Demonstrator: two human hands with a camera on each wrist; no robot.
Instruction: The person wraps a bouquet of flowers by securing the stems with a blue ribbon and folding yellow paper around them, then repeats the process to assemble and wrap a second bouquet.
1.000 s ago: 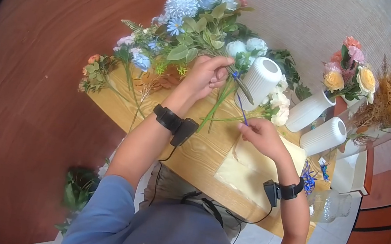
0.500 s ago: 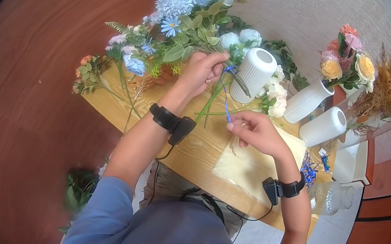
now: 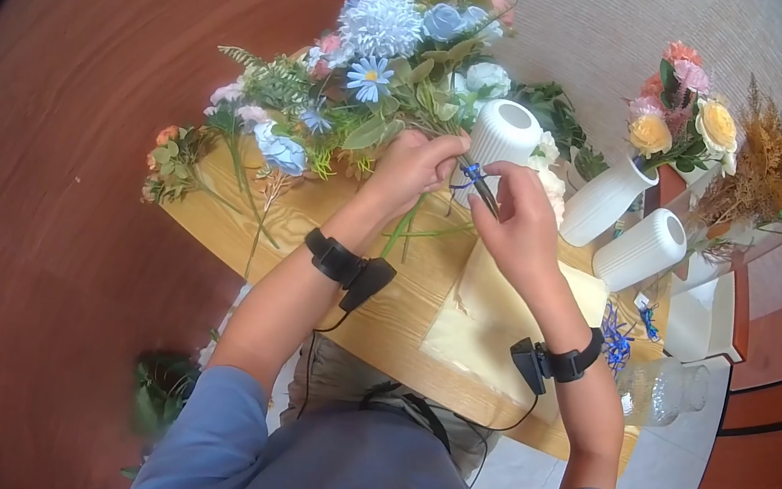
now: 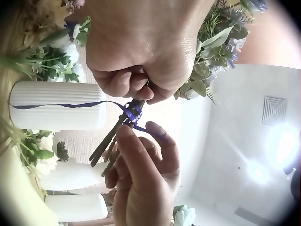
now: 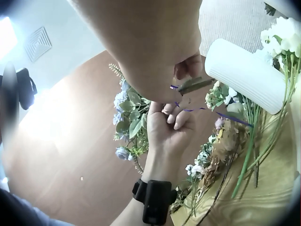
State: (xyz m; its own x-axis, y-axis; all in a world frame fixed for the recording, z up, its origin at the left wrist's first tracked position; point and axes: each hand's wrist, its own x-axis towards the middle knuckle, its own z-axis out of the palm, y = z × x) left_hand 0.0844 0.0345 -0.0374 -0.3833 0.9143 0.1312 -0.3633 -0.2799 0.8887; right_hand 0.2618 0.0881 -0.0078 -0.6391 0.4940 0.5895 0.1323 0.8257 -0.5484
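My left hand point(image 3: 414, 169) grips the stems of a bouquet with a pale blue pompom flower point(image 3: 382, 23), its fingers curled round them. A blue-purple ribbon point(image 4: 131, 114) is wound round the stems just below that hand, with one loose length trailing across the white vase in the left wrist view. My right hand point(image 4: 146, 181) is at the ribbon, thumb on the stems point(image 4: 104, 147) by the wrap and fingers behind; a ribbon end lies at its index finger. In the right wrist view my right hand point(image 5: 150, 56) hides much of the wrap.
A ribbed white vase point(image 3: 506, 138) stands behind the hands. To the right are a vase with flowers point(image 3: 607, 204), a tilted white vase point(image 3: 641, 252), a glass vase point(image 3: 664, 392) and a blue ribbon pile point(image 3: 616, 337). Cream paper point(image 3: 490, 325) lies on the wooden table point(image 3: 378, 329).
My right hand has moved up from the ribbon's hanging end to the wrapped stems. The bouquet and my left hand have shifted slightly right from half a second ago.
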